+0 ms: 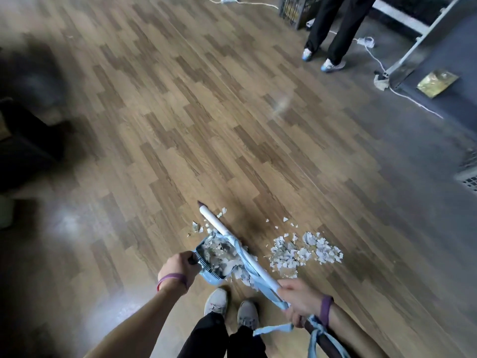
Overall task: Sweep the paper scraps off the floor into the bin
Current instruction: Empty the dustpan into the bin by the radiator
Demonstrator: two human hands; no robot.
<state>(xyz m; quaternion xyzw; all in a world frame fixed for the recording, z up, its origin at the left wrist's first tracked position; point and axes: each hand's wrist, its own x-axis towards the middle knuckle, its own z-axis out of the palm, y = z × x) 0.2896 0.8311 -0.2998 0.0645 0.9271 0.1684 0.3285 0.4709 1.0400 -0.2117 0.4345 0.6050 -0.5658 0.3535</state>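
Left fingers are curled tight round the dark handle of the dustpan, and my left hand grips it from above. Right fingers are wrapped round the near end of a white pole, clamping loose blue cloth strips against it; my right hand holds it knuckles up.

The blue dustpan rests on the wooden floor, just ahead of my shoes. It holds a heap of paper scraps, and a few bits lie just beyond its far edge. The pole lies slantwise along the pan's right side, its dark tip pointing away from me. A second, larger pile of scraps lies on the floor to the right of the pole, near it but apart from the pan.

Both forearms reach forward and down, each wrist wearing a purple band. At the far right stand another person's legs, with a dark crate and a white cable beside them.
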